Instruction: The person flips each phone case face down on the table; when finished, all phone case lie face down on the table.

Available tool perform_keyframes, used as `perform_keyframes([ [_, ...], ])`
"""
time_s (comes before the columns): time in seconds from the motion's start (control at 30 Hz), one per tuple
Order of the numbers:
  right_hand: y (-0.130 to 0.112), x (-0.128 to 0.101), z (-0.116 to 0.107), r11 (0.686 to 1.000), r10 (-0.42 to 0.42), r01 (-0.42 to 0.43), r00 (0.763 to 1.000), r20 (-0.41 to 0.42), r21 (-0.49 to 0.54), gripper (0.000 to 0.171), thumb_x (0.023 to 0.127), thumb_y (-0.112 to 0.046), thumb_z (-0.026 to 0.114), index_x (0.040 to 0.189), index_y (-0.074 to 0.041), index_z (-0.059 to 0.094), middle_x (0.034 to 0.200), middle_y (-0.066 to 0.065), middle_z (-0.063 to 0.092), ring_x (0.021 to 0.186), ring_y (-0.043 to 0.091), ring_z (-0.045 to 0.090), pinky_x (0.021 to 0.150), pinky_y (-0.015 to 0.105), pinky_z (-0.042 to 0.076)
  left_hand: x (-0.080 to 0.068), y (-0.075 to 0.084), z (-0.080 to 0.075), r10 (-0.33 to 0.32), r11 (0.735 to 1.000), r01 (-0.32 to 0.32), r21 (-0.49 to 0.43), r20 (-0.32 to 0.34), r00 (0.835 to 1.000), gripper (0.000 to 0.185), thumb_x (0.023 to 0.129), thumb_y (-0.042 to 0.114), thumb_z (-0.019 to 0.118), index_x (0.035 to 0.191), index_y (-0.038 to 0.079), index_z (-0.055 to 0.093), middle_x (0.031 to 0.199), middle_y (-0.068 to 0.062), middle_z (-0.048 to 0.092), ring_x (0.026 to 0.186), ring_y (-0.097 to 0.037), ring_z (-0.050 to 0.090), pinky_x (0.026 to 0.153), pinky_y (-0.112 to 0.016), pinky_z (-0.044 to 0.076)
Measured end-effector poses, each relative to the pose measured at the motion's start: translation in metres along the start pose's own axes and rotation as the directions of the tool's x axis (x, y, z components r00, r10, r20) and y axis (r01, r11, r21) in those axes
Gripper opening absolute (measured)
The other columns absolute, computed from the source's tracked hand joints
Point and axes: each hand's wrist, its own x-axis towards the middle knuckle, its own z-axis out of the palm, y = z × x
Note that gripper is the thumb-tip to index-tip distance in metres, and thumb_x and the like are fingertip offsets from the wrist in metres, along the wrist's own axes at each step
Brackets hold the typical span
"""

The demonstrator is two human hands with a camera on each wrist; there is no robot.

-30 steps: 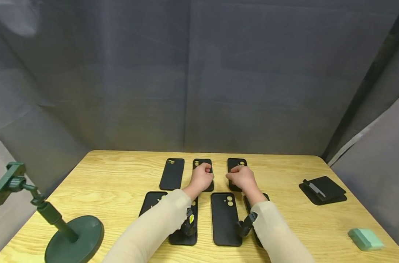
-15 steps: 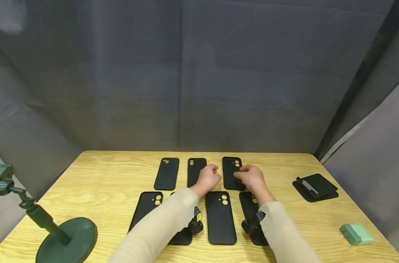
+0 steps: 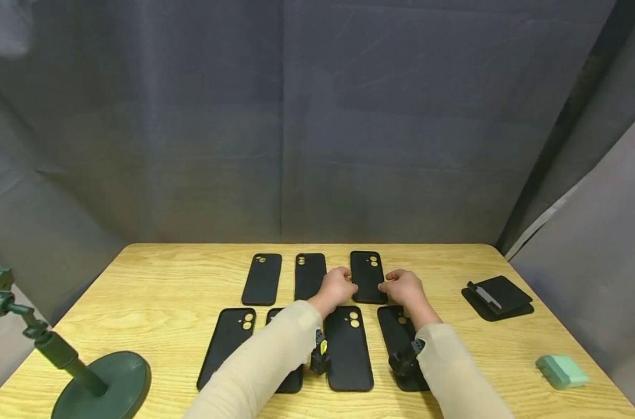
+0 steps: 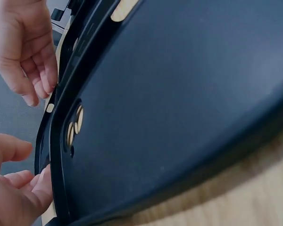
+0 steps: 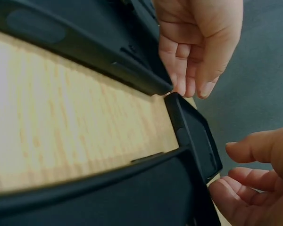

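Observation:
A black phone case (image 3: 367, 278) with two round camera holes lies flat in the back row, its long sides between my two hands. My left hand (image 3: 337, 287) is at its lower left edge, fingers loosely bent and holding nothing. At the right edge, my right hand (image 3: 404, 290) has its fingertips right at the rim; in the right wrist view that hand's thumb (image 5: 247, 147) stands apart from the other fingers. Below, a front-row case (image 3: 349, 349) lies beneath both hands, and another phone case (image 3: 396, 331) is partly covered by the right wrist camera.
Two more cases, one at left (image 3: 262, 280) and one in the middle (image 3: 309, 276), fill the back row. Further front-row cases (image 3: 224, 343) lie left, one partly under the left sleeve. A green stand (image 3: 105, 384), black card holder (image 3: 498, 297) and mint block (image 3: 560, 372) sit at the sides.
My left hand has moved right, off the middle back-row case to beside the right one. My right hand has shifted from over that case to its right edge. The head view has turned slightly right.

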Motion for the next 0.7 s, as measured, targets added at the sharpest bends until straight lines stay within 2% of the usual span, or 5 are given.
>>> perform_keyframes([
  [0.13,0.001,0.002,0.004,1.000,-0.003,0.003,1.000,-0.003,0.005,0.036,0.082,-0.008,0.064,0.112,0.009,0.055,0.108,0.024,0.055,0.089,0.032,0.054,0.072,0.038,0.047,0.001,-0.001,0.002,-0.022,0.999,0.022,-0.031,0.005,1.000,0.043,0.086,0.007,0.063,0.127,0.000,0.053,0.119,-0.015,0.058,0.108,-0.027,0.056,0.079,-0.034,0.049],
  [0.33,0.011,0.011,0.009,0.999,-0.024,0.024,1.000,-0.008,-0.029,0.029,0.079,-0.001,0.064,0.107,0.006,0.058,0.100,0.022,0.059,0.078,0.027,0.057,0.066,0.034,0.047,0.000,0.000,0.003,-0.026,0.997,0.028,-0.074,0.025,0.999,0.042,0.085,0.003,0.061,0.126,-0.003,0.053,0.121,-0.016,0.057,0.087,-0.022,0.056,0.062,-0.026,0.044],
  [0.43,0.015,0.013,0.010,0.998,-0.045,0.045,0.999,-0.011,-0.054,0.027,0.079,0.001,0.063,0.106,0.005,0.059,0.099,0.021,0.060,0.076,0.026,0.058,0.064,0.034,0.047,-0.001,0.001,0.003,-0.038,0.994,0.041,-0.098,0.034,0.999,0.042,0.085,0.001,0.059,0.127,-0.003,0.052,0.126,-0.017,0.054,0.084,-0.022,0.055,0.058,-0.026,0.040],
  [0.63,0.008,0.009,0.010,0.990,-0.052,0.048,0.998,-0.024,-0.129,0.032,0.079,0.002,0.061,0.111,0.005,0.059,0.108,0.023,0.060,0.086,0.031,0.056,0.071,0.040,0.047,0.001,0.001,0.002,-0.060,0.989,0.066,-0.133,0.046,0.997,0.043,0.086,-0.001,0.056,0.129,-0.002,0.051,0.130,-0.016,0.052,0.065,-0.015,0.047,0.053,-0.025,0.036],
  [0.7,0.007,0.008,0.010,0.988,-0.061,0.057,0.998,-0.026,-0.145,0.033,0.079,0.002,0.059,0.112,0.006,0.059,0.109,0.023,0.060,0.086,0.031,0.056,0.072,0.039,0.047,0.001,0.001,0.002,-0.076,0.984,0.083,-0.160,0.049,0.996,0.043,0.086,-0.002,0.056,0.129,-0.002,0.051,0.131,-0.016,0.051,0.065,-0.016,0.047,0.053,-0.025,0.036],
])
